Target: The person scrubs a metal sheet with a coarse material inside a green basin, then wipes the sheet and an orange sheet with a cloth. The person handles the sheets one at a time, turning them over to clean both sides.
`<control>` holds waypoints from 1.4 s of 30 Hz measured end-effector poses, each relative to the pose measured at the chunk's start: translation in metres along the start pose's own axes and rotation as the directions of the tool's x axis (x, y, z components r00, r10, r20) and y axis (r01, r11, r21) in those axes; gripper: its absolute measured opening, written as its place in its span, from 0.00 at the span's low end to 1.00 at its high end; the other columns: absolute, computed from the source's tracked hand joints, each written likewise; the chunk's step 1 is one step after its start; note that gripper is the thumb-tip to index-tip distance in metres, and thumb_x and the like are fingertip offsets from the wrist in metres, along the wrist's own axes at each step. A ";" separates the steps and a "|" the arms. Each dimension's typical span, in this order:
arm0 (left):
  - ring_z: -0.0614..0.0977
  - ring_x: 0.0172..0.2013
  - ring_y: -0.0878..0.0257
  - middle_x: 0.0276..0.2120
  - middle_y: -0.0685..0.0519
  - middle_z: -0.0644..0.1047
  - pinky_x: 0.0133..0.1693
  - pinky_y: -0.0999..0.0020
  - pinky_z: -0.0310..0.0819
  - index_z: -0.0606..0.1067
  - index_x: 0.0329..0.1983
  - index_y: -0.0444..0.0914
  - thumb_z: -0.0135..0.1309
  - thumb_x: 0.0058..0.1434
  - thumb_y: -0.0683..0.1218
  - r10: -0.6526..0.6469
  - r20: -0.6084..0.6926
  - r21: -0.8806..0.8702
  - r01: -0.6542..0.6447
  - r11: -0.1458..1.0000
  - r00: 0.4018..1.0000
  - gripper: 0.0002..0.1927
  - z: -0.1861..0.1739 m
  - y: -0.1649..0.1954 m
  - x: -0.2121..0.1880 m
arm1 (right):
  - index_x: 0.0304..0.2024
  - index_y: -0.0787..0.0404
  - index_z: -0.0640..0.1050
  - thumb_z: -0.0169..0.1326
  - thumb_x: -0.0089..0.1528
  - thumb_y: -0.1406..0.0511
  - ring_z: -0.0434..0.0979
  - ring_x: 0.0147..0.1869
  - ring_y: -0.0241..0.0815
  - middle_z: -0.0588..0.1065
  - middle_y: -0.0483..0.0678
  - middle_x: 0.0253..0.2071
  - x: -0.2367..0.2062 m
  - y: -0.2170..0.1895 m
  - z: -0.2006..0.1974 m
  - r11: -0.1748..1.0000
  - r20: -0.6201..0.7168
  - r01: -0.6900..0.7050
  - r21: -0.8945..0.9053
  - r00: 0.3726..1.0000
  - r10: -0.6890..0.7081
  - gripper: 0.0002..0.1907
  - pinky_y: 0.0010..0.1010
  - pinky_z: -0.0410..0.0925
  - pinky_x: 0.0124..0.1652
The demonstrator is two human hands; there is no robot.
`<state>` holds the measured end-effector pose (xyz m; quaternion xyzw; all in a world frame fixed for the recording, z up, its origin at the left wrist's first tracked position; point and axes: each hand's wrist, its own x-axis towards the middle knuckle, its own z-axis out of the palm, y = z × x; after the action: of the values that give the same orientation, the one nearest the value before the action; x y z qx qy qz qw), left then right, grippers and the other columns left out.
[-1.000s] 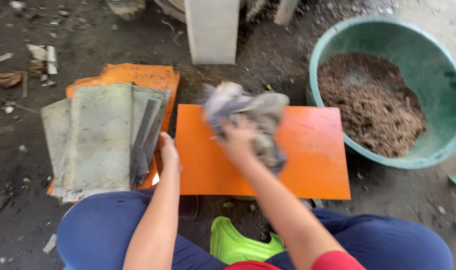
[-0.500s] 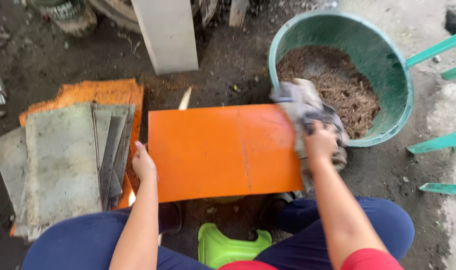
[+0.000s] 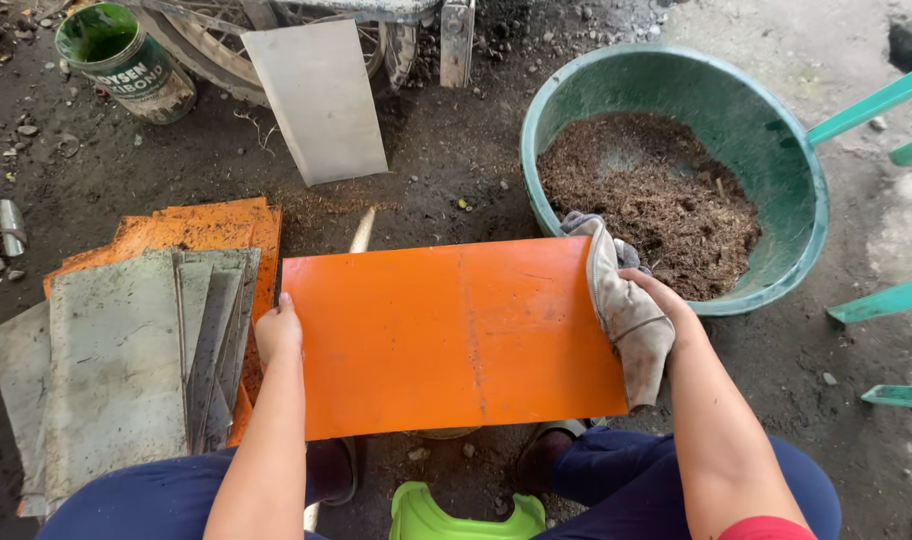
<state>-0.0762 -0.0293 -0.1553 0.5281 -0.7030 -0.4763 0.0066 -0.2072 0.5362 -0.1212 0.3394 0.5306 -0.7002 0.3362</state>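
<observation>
**A:** Your orange panel (image 3: 451, 340) is sitting flat across your lap, over your knees, just this side of the green basin (image 3: 676, 170). Your left hand (image 3: 279, 335) is pinching the left edge, and your right hand (image 3: 666, 310) is closed on that grey rag (image 3: 626, 310), pressed against the right edge. So the hands are well apart, one per end. Honestly the sketchy bit is that nothing props the sheet up except your legs and that one left-hand grip. Push hard with the rag and I'd guess the panel pivots or slides off toward the basin.

**B:** Agreed, and look how close the far right corner is to the basin rim. The basin's full of that brown crumbly stuff (image 3: 656, 200). If the sheet tips that way, or the rag drags through it, you could smear grit right back over the orange face.

**A:** Edges too. Thin sheet, bare fingers on the left edge. If it slips while you're gripping, that could nick you. Can't tell from here how sharp it is though.

**B:** The stack of grey and orange sheets (image 3: 136, 360) on the ground to your left is touching or nearly touching the panel near your left hand. Looks fanned out and uneven, so a bump from your elbow might send them sliding. The green stool (image 3: 466, 515) under you looks low, so leaning far right could get wobbly.
</observation>
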 end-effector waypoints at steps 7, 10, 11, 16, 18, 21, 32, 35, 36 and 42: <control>0.67 0.26 0.69 0.26 0.58 0.73 0.27 0.66 0.61 0.75 0.31 0.35 0.54 0.70 0.58 0.412 -0.120 -0.477 -0.416 0.774 0.903 0.22 -0.023 0.047 -0.006 | 0.57 0.63 0.76 0.56 0.61 0.55 0.79 0.56 0.47 0.78 0.52 0.53 -0.013 -0.025 0.014 0.910 0.008 0.409 -0.073 0.912 -0.409 0.26 0.38 0.71 0.56; 0.64 0.30 0.66 0.29 0.56 0.67 0.32 0.65 0.58 0.66 0.30 0.35 0.52 0.78 0.62 0.490 -0.183 -0.692 -0.466 0.552 0.852 0.30 -0.036 0.087 -0.004 | 0.63 0.63 0.71 0.53 0.60 0.55 0.76 0.60 0.49 0.76 0.52 0.57 -0.028 -0.045 0.018 0.766 0.070 0.632 0.117 0.764 -0.641 0.32 0.39 0.71 0.60; 0.69 0.35 0.66 0.34 0.56 0.71 0.38 0.67 0.64 0.70 0.34 0.36 0.47 0.77 0.64 0.545 -0.214 -0.754 -0.492 0.435 0.811 0.28 -0.040 0.099 -0.004 | 0.64 0.63 0.70 0.53 0.60 0.54 0.75 0.63 0.50 0.74 0.53 0.59 -0.031 -0.050 0.021 0.690 0.099 0.700 0.181 0.685 -0.721 0.33 0.40 0.70 0.63; 0.67 0.32 0.65 0.29 0.57 0.66 0.39 0.68 0.63 0.64 0.32 0.44 0.39 0.77 0.66 0.634 -0.426 -0.839 -0.543 -0.011 0.645 0.26 -0.040 0.105 -0.014 | 0.69 0.62 0.65 0.50 0.66 0.47 0.70 0.74 0.50 0.69 0.51 0.67 -0.030 -0.022 0.032 0.386 0.097 0.798 0.462 0.387 -0.917 0.36 0.45 0.64 0.75; 0.69 0.27 0.63 0.24 0.55 0.65 0.38 0.66 0.65 0.64 0.28 0.43 0.36 0.77 0.63 0.708 -0.392 -0.877 -0.470 -0.095 0.587 0.26 -0.028 0.073 -0.025 | 0.69 0.60 0.66 0.48 0.65 0.46 0.70 0.73 0.50 0.70 0.50 0.66 -0.023 0.008 0.033 0.374 0.077 0.769 0.519 0.393 -0.916 0.36 0.45 0.65 0.73; 0.73 0.31 0.62 0.24 0.55 0.67 0.65 0.54 0.63 0.65 0.26 0.43 0.36 0.83 0.57 0.657 -0.263 -0.965 -0.212 -0.158 0.706 0.27 -0.004 0.002 -0.045 | 0.67 0.60 0.68 0.48 0.64 0.48 0.72 0.71 0.50 0.71 0.51 0.65 -0.010 0.057 0.030 0.484 0.027 0.735 0.475 0.538 -0.842 0.34 0.45 0.66 0.71; 0.67 0.69 0.51 0.72 0.50 0.64 0.66 0.49 0.60 0.59 0.74 0.54 0.48 0.67 0.48 0.535 0.307 -0.937 0.151 0.316 0.787 0.31 -0.024 -0.123 -0.032 | 0.62 0.60 0.74 0.48 0.61 0.55 0.78 0.63 0.52 0.76 0.51 0.59 0.006 0.093 -0.033 0.708 -0.154 0.593 0.384 0.797 -0.584 0.29 0.46 0.71 0.64; 0.66 0.70 0.52 0.73 0.49 0.64 0.65 0.53 0.61 0.58 0.77 0.48 0.50 0.67 0.47 0.426 0.479 -0.786 0.158 0.598 0.768 0.34 -0.038 -0.126 -0.024 | 0.61 0.60 0.76 0.48 0.60 0.57 0.79 0.61 0.52 0.78 0.51 0.58 -0.013 0.067 -0.054 0.675 -0.157 0.641 0.365 0.757 -0.634 0.28 0.46 0.72 0.62; 0.67 0.69 0.52 0.73 0.49 0.65 0.63 0.52 0.62 0.59 0.76 0.47 0.50 0.67 0.48 0.334 0.495 -0.748 0.197 0.634 0.802 0.33 -0.041 -0.125 -0.023 | 0.60 0.60 0.76 0.48 0.59 0.57 0.80 0.60 0.52 0.78 0.51 0.58 -0.023 0.052 -0.059 0.649 -0.142 0.672 0.357 0.725 -0.674 0.28 0.46 0.72 0.62; 0.58 0.75 0.55 0.76 0.46 0.55 0.70 0.55 0.50 0.52 0.77 0.41 0.47 0.73 0.53 0.337 0.050 -0.635 -0.230 0.737 0.940 0.34 -0.036 -0.090 -0.036 | 0.65 0.62 0.72 0.50 0.61 0.60 0.75 0.63 0.51 0.74 0.52 0.57 -0.116 -0.034 -0.031 0.381 0.108 0.854 0.354 0.368 -0.924 0.29 0.43 0.71 0.66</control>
<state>0.0247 -0.0258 -0.1791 0.3422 -0.5773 -0.7152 0.1954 -0.1690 0.5863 -0.0134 -0.0721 0.4858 -0.8684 -0.0687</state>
